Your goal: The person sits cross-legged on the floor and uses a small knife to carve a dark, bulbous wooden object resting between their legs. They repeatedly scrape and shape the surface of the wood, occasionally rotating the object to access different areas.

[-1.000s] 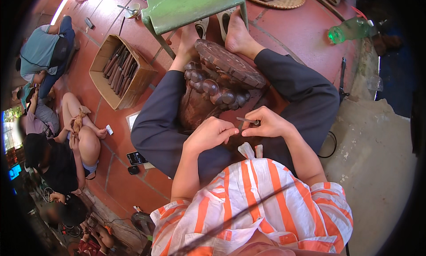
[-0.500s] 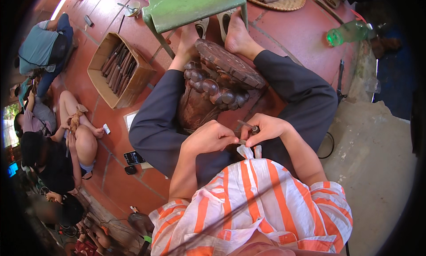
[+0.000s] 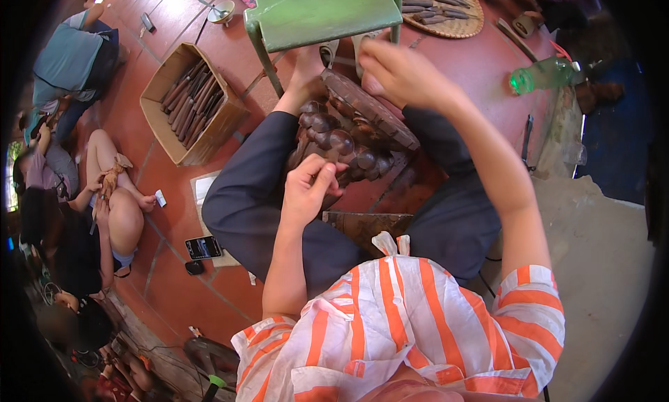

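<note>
In the head view, the phone [image 3: 203, 248] at lower left has a lit screen too small for me to read. The person's hands are well apart: the left [image 3: 311, 187], mid-frame, is curled with its thumb bent in, the right [image 3: 392, 69], upper centre, is blurred, and I can't tell what either grips. Just beyond the left, the dark wooden carving [image 3: 341, 141] lies tipped, long axis slanting lower left to upper right, flat end facing upper right.

A carving [image 3: 341, 141] sits between the legs [image 3: 244, 193], tools [image 3: 191, 105] in a box [image 3: 219, 125] to its left, a stool [image 3: 320, 15] beyond, a bottle [image 3: 547, 76] near the floor's [image 3: 191, 297] right edge.
</note>
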`<state>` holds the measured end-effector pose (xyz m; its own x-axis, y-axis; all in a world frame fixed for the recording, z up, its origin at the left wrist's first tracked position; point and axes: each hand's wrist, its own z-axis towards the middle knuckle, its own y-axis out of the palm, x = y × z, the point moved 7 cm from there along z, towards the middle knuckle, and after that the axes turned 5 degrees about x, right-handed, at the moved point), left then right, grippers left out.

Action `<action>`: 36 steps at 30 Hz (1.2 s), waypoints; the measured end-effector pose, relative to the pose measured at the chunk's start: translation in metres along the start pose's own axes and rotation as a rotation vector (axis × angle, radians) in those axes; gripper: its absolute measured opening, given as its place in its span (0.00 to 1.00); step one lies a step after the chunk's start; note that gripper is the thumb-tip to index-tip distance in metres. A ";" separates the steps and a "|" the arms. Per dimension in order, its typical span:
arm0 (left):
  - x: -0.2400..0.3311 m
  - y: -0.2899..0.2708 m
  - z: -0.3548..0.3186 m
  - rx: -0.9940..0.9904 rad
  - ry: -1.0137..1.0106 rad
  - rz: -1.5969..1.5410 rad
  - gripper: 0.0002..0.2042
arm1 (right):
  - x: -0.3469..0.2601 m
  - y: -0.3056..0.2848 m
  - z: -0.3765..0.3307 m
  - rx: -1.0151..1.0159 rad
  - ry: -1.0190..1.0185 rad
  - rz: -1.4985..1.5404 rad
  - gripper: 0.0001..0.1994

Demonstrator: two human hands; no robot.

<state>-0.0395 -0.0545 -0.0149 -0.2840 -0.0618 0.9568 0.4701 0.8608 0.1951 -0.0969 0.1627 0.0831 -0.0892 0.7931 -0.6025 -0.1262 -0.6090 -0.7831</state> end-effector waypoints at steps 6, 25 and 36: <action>-0.011 -0.020 0.004 0.190 -0.044 -0.043 0.10 | 0.023 0.028 0.130 0.093 -0.279 -0.360 0.12; -0.027 0.015 -0.003 0.121 -0.248 -0.280 0.04 | -0.004 0.038 -0.153 0.166 0.051 0.484 0.08; -0.052 0.064 -0.030 -0.139 -0.232 0.170 0.10 | 0.014 0.083 -0.229 -0.327 0.398 0.873 0.11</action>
<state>0.0307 -0.0115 -0.0458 -0.3670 0.2072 0.9069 0.6325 0.7704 0.0799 0.1174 0.1218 -0.0261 0.3222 0.0470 -0.9455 0.1082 -0.9941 -0.0126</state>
